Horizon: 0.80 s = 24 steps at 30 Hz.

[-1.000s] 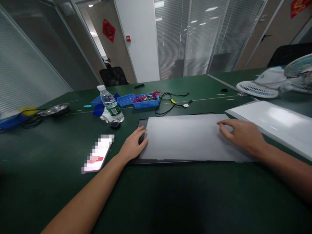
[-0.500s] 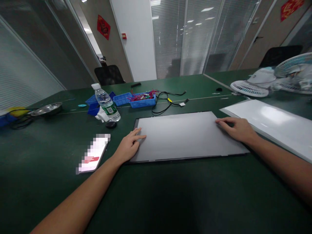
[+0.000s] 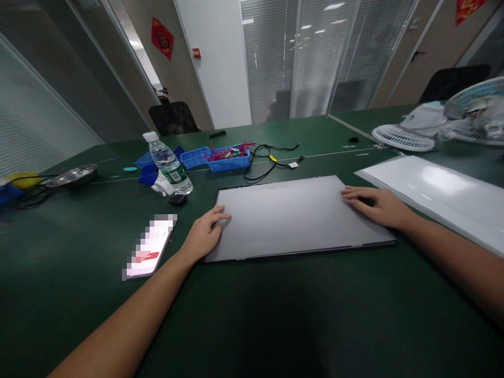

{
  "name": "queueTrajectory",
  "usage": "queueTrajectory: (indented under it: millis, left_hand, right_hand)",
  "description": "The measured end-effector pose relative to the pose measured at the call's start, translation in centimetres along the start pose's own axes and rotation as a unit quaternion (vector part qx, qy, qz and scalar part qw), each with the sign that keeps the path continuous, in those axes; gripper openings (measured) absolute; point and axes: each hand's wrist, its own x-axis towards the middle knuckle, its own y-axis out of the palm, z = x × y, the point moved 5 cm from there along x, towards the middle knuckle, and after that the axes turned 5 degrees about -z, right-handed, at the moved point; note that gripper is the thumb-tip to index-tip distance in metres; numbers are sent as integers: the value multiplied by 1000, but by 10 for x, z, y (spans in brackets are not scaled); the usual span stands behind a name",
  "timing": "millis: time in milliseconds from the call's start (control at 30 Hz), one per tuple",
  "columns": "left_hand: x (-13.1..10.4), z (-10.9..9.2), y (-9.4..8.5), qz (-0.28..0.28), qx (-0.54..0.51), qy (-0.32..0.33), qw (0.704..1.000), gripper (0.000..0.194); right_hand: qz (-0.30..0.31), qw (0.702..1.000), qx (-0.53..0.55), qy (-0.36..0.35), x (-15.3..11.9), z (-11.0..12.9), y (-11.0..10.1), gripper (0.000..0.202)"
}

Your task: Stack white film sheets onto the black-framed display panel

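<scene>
A flat grey-white sheet point(image 3: 287, 218) lies on a thin black-edged panel on the green table point(image 3: 252, 310). My left hand point(image 3: 205, 231) rests at the sheet's left edge, fingers apart, with fingertips on its surface. At the right edge my right hand point(image 3: 374, 205) lies with its fingers spread and the tips touching the sheet near its far right corner. Neither hand is wrapped round anything. The dark frame shows along the near side of the sheet and as a thin line at the left.
A phone point(image 3: 151, 247), a black mouse point(image 3: 177, 200) and a water bottle point(image 3: 169, 165) stand left. Behind are blue trays point(image 3: 229, 164) with red wires and a black cable point(image 3: 271, 168). A white panel point(image 3: 441, 194) and fan parts point(image 3: 409, 134) are at right.
The sheet has shifted left over the panel, covering the dark strip at its left edge. My right hand has moved slightly left with it; my left hand has also moved a little left.
</scene>
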Motion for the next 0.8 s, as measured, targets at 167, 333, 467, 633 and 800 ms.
queueTrajectory:
  millis: [167,333,467,633,800]
  left_hand:
    - [0,3,0,-10,-10,-4,1000,41]
    - [-2,-1,-5,29,-15,23,999,47]
    - [-3,-2,-8,41,17,45,998,51]
    - [-3,-1,-7,46,20,42,998,49]
    - [-3,-1,-7,47,13,45,998,48]
  right_hand:
    - [-2,1000,9,-2,0,0,0,37]
    - [16,1000,-11,-7,1,3,1,44]
    - [45,999,-25,-14,1,4,4,45]
    - [43,998,-24,-30,1,6,4,47]
    - [46,998,-27,-38,1,6,4,47]
